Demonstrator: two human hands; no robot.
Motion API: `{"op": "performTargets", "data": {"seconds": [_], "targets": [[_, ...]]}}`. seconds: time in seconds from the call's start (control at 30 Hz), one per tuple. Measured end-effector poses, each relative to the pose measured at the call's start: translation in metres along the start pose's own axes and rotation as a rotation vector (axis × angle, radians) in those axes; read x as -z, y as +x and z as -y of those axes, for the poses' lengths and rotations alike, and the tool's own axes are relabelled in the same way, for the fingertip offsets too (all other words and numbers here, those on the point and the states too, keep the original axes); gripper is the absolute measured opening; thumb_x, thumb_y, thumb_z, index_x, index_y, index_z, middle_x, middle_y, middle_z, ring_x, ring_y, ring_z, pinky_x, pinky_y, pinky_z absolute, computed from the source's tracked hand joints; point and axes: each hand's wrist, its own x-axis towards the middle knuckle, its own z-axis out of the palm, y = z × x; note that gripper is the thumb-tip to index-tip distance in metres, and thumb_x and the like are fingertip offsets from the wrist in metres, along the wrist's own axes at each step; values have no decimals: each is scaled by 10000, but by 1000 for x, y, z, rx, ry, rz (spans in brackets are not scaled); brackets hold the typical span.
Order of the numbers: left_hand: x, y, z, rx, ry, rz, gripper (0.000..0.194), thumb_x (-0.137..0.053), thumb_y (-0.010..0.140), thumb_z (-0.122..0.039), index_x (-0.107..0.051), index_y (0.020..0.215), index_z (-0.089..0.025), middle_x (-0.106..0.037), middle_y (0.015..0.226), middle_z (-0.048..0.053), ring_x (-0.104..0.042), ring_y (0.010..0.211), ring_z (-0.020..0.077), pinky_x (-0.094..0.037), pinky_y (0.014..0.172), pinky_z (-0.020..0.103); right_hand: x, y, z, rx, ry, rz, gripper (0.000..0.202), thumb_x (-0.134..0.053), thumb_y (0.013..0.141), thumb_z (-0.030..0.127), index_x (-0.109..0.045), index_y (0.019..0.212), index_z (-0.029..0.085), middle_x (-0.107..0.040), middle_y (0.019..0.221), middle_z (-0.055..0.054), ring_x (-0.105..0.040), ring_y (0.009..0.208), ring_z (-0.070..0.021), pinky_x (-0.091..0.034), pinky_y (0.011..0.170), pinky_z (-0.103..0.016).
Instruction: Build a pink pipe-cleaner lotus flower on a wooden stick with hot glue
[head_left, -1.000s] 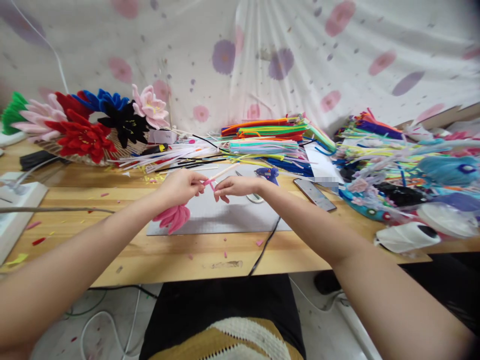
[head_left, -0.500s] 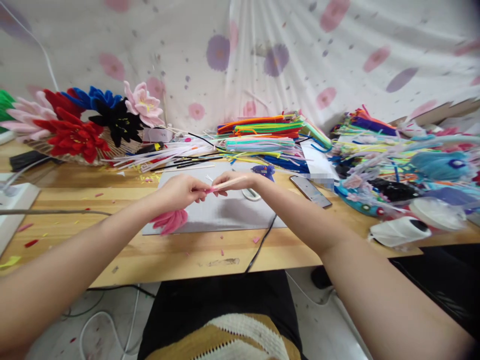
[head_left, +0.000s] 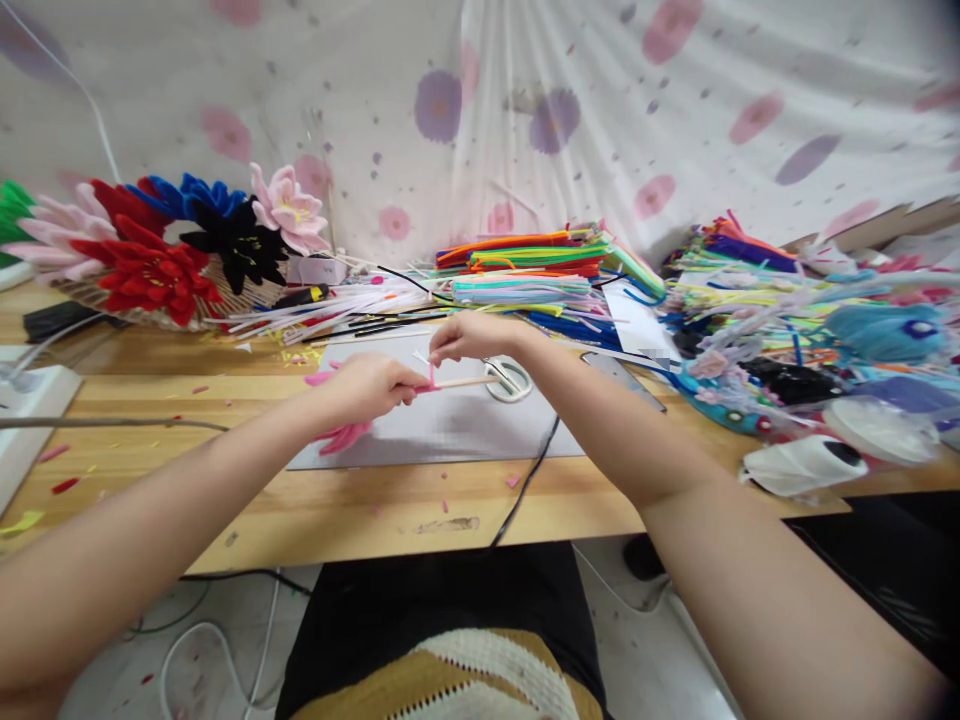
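My left hand (head_left: 379, 386) is closed around the stem of a pink fuzzy flower (head_left: 343, 438), whose petals show below and behind the hand. A thin pale stick (head_left: 466, 382) runs from those fingers to the right. At the fingertips a narrow pink strip (head_left: 432, 374) goes round the stick and up toward my right hand (head_left: 471, 338). My right fingers are pinched together at the strip's upper end. Just right of the stick's end lie scissors with white handles (head_left: 510, 382) on the grey mat (head_left: 450, 440).
Finished fuzzy flowers (head_left: 157, 275) stand at the back left. Bundles of coloured pipe cleaners (head_left: 532, 260) line the back. A phone (head_left: 626, 380), a thread spool (head_left: 802, 465) and craft pieces lie to the right. A black cable (head_left: 529, 485) crosses the table's front edge.
My right hand has moved up and slightly right from the stick, drawing the pink strip upward. My left hand has turned a little, and the stick now points right, below my right hand.
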Motion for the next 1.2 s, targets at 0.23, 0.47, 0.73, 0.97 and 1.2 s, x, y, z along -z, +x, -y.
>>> {"op": "performTargets", "data": {"seconds": [0.23, 0.47, 0.73, 0.97, 1.2], "targets": [[2, -1, 14, 125, -130, -135, 362, -425, 767, -279, -635, 1060, -254, -686, 773, 1, -595, 683, 130, -384, 608, 216, -44, -3, -5, 13, 217, 131, 315, -394, 824, 344, -612, 813, 117, -500, 610, 15, -444, 597, -79, -327, 596, -199], [-4, 8, 9, 116, 167, 10, 281, -459, 729, -244, -688, 888, -275, -679, 727, 14, -573, 641, 157, -331, 572, 239, -11, 1, 17, 21, -45, -32, 205, -469, 757, 236, -643, 785, 131, -546, 619, 16, -436, 580, -75, -275, 573, -209], [8, 4, 24, 83, 1, -45, 371, -427, 755, -266, -634, 1059, -310, -693, 802, -34, -589, 725, 129, -356, 607, 205, -40, 10, -15, -63, 125, 39, 283, -417, 795, 332, -608, 772, 125, -526, 597, 16, -445, 564, -78, -297, 563, -204], [-5, 11, 21, 194, 270, -65, 327, -431, 757, -234, -664, 980, -288, -687, 824, 47, -602, 758, 196, -353, 635, 257, -35, 4, 19, 59, -28, -25, 237, -406, 798, 270, -605, 799, 142, -553, 638, 8, -457, 595, -83, -281, 578, -206], [5, 4, 11, 38, 277, 19, 365, -440, 743, -179, -645, 1018, -302, -687, 855, 14, -597, 767, 170, -336, 640, 243, -9, 19, -10, -18, -77, -84, 222, -456, 766, 282, -619, 763, 132, -538, 623, 12, -440, 604, -86, -267, 581, -213]]}}
